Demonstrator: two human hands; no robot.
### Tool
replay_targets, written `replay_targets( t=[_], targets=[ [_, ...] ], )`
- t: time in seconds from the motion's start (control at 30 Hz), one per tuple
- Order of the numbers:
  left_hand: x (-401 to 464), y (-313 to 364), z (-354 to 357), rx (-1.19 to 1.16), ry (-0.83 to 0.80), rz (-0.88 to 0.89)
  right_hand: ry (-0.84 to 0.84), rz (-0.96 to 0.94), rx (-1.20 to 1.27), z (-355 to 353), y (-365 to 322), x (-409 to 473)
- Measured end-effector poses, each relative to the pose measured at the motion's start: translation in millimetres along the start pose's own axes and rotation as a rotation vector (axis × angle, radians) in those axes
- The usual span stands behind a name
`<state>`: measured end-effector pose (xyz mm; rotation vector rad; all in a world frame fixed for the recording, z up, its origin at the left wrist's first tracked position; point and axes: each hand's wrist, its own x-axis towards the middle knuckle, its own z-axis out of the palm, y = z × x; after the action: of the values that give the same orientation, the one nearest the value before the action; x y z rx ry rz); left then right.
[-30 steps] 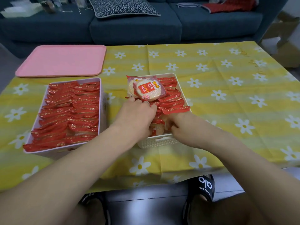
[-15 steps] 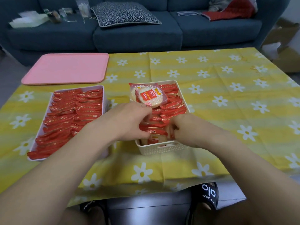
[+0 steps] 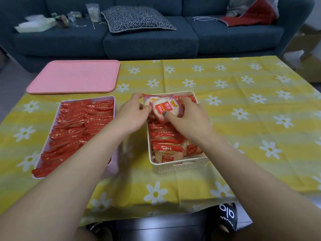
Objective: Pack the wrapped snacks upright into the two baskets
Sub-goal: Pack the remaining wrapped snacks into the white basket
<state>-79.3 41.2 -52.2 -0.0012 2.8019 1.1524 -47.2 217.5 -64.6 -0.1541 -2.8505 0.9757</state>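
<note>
We have both hands at the far end of the white basket (image 3: 180, 165), where two snacks lie flat on top of the upright rows. Our right hand (image 3: 189, 117) pinches the top snack (image 3: 165, 108), thumb on its face and fingers curled over the far edge, likely to tip it onto its edge. Our left hand (image 3: 132, 115) grips the snack underneath (image 3: 147, 101) by its left side, steadying it. The rows nearer us already stand upright and tight, so these two probably need a gap. To the left, the pink basket (image 3: 113, 108) looks full. The pink tray (image 3: 74, 76) lies beyond it.
</note>
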Motion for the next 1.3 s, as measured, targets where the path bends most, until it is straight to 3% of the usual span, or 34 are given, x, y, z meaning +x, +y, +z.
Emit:
replay_targets(
  t=[0.37,0.47,0.57,0.67,0.83,1.03,1.2,1.3],
  targets=[
    [8.8,-5.1,0.0,-0.215,0.027,-0.076,-0.036,0.234,0.74,-44.5,4.7,8.4],
    [6.0,-2.9,-2.4,-0.26,0.006,-0.067,-0.135,0.192,0.906,-74.4,19.6,-1.3],
    [6.0,-4.1,-4.1,-0.282,-0.004,-0.061,-0.303,0.033,0.771,-101.0,31.2,-21.6],
    [4.0,-5.1,-5.6,-0.263,0.031,-0.056,-0.392,-0.116,0.419,-107.1,35.0,-42.2],
    [-3.1,1.6,-7.9,-0.274,0.135,0.03,-0.347,-0.265,0.008,-82.1,37.8,-49.7],
    [-22.6,23.6,-6.1,-0.288,0.19,0.312,-0.24,-0.485,-0.345,-61.2,50.2,-39.2],
    [-41.0,37.9,0.0,-0.319,0.149,0.485,-0.191,-0.368,-0.389,-51.8,52.6,-36.4],
    [-56.0,46.3,4.8,-0.32,0.089,0.564,-0.284,-0.25,-0.211,-64.0,51.8,-37.9]
  ],
)
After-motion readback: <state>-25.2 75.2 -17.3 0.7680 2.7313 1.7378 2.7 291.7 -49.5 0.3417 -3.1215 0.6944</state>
